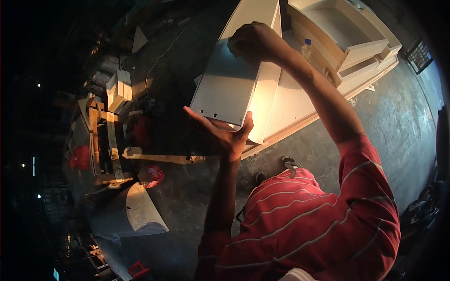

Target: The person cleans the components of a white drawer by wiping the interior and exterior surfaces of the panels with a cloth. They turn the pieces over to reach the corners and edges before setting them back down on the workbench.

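Observation:
A long white panel (220, 93), with small holes near its close end, lies in front of me. My left hand (229, 138) holds that end from below. Its thumb is at the right corner, and its fingers reach to the left corner. Farther up the panel, my right hand (260, 42) is closed, with the knuckles up and the fingers curled down by the surface. Whatever lies under those fingers is hidden, and a shadow falls on the panel below them. Beneath the panel is a larger pale board (293, 105) with a wooden edge.
A clear bottle with a blue cap (307, 47) stands beside a curved white drawer-like frame (344, 28) at the upper right. On the floor to the left are a wooden frame (96, 140), stacked pale blocks (120, 91), a red packet (152, 176) and a pale sheet (143, 208).

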Tool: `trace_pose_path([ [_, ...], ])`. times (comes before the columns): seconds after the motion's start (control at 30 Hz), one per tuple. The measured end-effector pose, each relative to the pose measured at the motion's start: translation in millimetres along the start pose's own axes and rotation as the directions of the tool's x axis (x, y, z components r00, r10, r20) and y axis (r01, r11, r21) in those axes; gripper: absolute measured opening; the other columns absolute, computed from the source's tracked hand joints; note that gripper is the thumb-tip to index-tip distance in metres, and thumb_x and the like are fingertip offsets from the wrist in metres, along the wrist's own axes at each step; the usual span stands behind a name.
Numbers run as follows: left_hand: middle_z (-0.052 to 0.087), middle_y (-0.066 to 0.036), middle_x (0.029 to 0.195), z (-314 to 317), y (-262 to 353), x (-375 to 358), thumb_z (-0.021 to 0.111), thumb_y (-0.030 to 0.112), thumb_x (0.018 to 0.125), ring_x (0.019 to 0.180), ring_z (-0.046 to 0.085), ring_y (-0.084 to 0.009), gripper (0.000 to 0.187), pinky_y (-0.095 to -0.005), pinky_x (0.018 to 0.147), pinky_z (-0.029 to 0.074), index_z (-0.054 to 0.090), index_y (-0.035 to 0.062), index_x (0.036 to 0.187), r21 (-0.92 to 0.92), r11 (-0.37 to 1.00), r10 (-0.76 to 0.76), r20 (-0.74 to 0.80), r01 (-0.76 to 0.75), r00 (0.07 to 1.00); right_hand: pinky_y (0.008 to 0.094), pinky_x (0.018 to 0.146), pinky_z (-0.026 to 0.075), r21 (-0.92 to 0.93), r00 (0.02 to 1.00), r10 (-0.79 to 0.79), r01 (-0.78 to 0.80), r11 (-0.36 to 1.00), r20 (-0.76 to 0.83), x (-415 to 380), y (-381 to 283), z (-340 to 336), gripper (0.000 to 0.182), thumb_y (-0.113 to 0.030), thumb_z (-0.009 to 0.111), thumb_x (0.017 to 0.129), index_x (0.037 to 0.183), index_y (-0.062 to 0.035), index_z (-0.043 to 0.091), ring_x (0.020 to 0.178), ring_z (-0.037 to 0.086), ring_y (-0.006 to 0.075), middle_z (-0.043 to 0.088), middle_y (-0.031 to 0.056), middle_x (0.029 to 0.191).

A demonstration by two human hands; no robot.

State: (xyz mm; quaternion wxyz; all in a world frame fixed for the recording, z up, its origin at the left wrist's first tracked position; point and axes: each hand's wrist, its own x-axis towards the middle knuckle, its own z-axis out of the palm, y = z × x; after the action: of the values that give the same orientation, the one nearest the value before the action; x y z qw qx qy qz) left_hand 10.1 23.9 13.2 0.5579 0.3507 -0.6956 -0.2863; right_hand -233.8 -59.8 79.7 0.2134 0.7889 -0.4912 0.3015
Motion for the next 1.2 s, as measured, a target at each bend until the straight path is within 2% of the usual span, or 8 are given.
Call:
trace_pose_path([
  [0.07, 0.019, -0.031, 0.147, -0.3, 9.8, 0.5, 0.085, 0.041, 0.063, 0.134, 0.031, -0.0397, 0.137, -0.0487, 0.112, 0.026, -0.011, -0.0041, 0.150, -0.054, 0.999, -0.005, -0.014, 0.004, 1.000, 0.0377, 0.074, 0.050, 0.332, 0.985, 0.108, -0.057, 0.942, -0.138, -13.4, -60.1, -13.7, 0.006, -0.012, 0.068, 0.077, 0.082, -0.0093, 0.069, 0.078, 0.064, 0.0261, 0.064, 0.0069, 0.079],
  [0.17, 0.023, -0.030, 0.147, -2.9, -7.6, 0.1, 0.086, 0.053, 0.058, 0.134, 0.029, -0.0416, 0.142, -0.0493, 0.112, 0.024, -0.006, -0.0028, 0.151, 0.449, 0.858, 0.279, -0.002, -0.249, 0.960, 0.0386, 0.077, 0.052, 0.367, 0.971, 0.149, -0.072, 0.928, -0.186, -42.1, -142.7, -48.6, 0.017, -0.010, 0.072, 0.072, 0.089, -0.0068, 0.070, 0.086, 0.062, 0.0294, 0.066, 0.0083, 0.086],
  [0.27, 0.020, -0.032, 0.147, 5.5, -2.7, 1.5, 0.082, 0.060, 0.057, 0.135, 0.026, -0.0441, 0.143, -0.0514, 0.112, 0.021, -0.005, -0.0044, 0.150, 0.418, 0.894, 0.180, -0.007, -0.160, 0.984, 0.0346, 0.078, 0.053, 0.518, 0.886, 0.429, -0.287, 0.806, -0.177, -76.8, -150.4, -56.1, 0.018, -0.008, 0.070, 0.075, 0.092, -0.0033, 0.070, 0.082, 0.064, 0.0263, 0.067, 0.0094, 0.085],
  [0.4, 0.014, -0.038, 0.144, 7.6, 0.9, 5.0, 0.080, 0.058, 0.061, 0.133, 0.020, -0.0509, 0.138, -0.0604, 0.108, 0.020, -0.004, -0.0094, 0.148, 0.314, 0.940, 0.152, -0.024, -0.137, 0.988, 0.0219, 0.063, 0.045, 0.738, 0.347, 0.937, -0.623, 0.258, -0.035, -108.9, -146.3, -64.4, 0.016, -0.009, 0.055, 0.093, 0.099, 0.0034, 0.063, 0.073, 0.055, 0.0059, 0.062, 0.0015, 0.081],
  [0.57, 0.016, -0.037, 0.142, 9.9, -10.4, 5.4, 0.078, 0.058, 0.062, 0.133, 0.020, -0.0498, 0.137, -0.0619, 0.107, 0.019, -0.004, -0.0094, 0.148, 0.200, 0.965, 0.177, -0.028, -0.168, 0.984, 0.0223, 0.066, 0.047, 0.703, 0.410, 0.905, -0.609, 0.366, -0.117, -111.3, -149.9, -62.9, 0.017, -0.008, 0.055, 0.092, 0.102, 0.0018, 0.063, 0.075, 0.057, 0.0070, 0.063, 0.0033, 0.085],
  [0.83, 0.016, -0.036, 0.145, -0.8, 0.9, 5.9, 0.076, 0.064, 0.063, 0.134, 0.020, -0.0481, 0.136, -0.0610, 0.108, 0.020, -0.001, -0.0076, 0.149, 0.354, 0.923, 0.159, 0.002, -0.149, 0.987, 0.0326, 0.065, 0.050, 0.473, 0.705, 0.695, -0.664, 0.579, 0.138, -95.2, -155.3, -63.6, 0.068, -0.005, 0.061, 0.078, 0.144, -0.0112, 0.045, 0.057, 0.056, 0.0195, 0.059, 0.0119, 0.070],
  [0.93, 0.017, -0.036, 0.145, -2.2, 2.9, 5.7, 0.076, 0.065, 0.064, 0.135, 0.021, -0.0479, 0.135, -0.0602, 0.108, 0.021, -0.001, -0.0068, 0.150, 0.328, 0.933, 0.155, 0.008, -0.149, 0.988, 0.0396, 0.071, 0.051, 0.376, 0.725, 0.654, -0.680, 0.629, 0.218, -89.5, -152.7, -59.7, 0.074, -0.007, 0.063, 0.076, 0.147, -0.0124, 0.041, 0.071, 0.061, 0.0314, 0.063, 0.0155, 0.080],
  [1.2, 0.019, -0.035, 0.144, -7.3, -4.9, 5.8, 0.078, 0.064, 0.062, 0.133, 0.025, -0.0467, 0.137, -0.0578, 0.108, 0.023, 0.000, -0.0059, 0.150, 0.324, 0.935, 0.154, 0.003, -0.146, 0.988, 0.0405, 0.073, 0.051, 0.393, 0.838, 0.537, -0.528, 0.753, 0.098, -97.7, -161.4, -54.8, 0.071, -0.009, 0.065, 0.077, 0.145, -0.0123, 0.044, 0.075, 0.061, 0.0311, 0.062, 0.0128, 0.079],
])
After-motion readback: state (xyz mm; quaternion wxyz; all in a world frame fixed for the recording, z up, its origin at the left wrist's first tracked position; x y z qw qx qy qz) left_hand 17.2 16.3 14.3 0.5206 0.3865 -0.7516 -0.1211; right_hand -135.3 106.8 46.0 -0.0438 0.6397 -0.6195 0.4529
